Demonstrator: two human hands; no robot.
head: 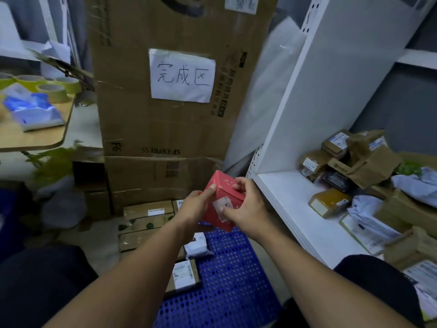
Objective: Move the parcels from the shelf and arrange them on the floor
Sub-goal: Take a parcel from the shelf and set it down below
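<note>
Left thumb (212,187) lies along the upper left edge of the red parcel (230,194); the other left fingers go under the parcel and are hidden. Left hand (192,207) grips the parcel's left side. Right thumb (228,211) presses on the small white label (221,203) on the near face, and the right forefinger (237,185) curls over the top edge. Right hand (248,209) grips the right side. The parcel is held between the 2 hands, tilted, 1 corner uppermost, touching no surface. It hangs over the far end of the blue perforated mat (227,280) on the floor, just left of the front edge of the white shelf (295,197). Below and left of the hands a row of cardboard parcels (147,211) lies on the floor, with a white packet (196,245) and a flat labelled box (183,274) nearer on the mat. A heap of brown boxes (328,202) and pale mail bags (416,183) sits on the shelf, toward its right. Behind stands a tall cardboard carton (165,129) bearing a handwritten paper sign (182,75). At far left, a wooden table (35,136) carries tape rolls (59,91).
</note>
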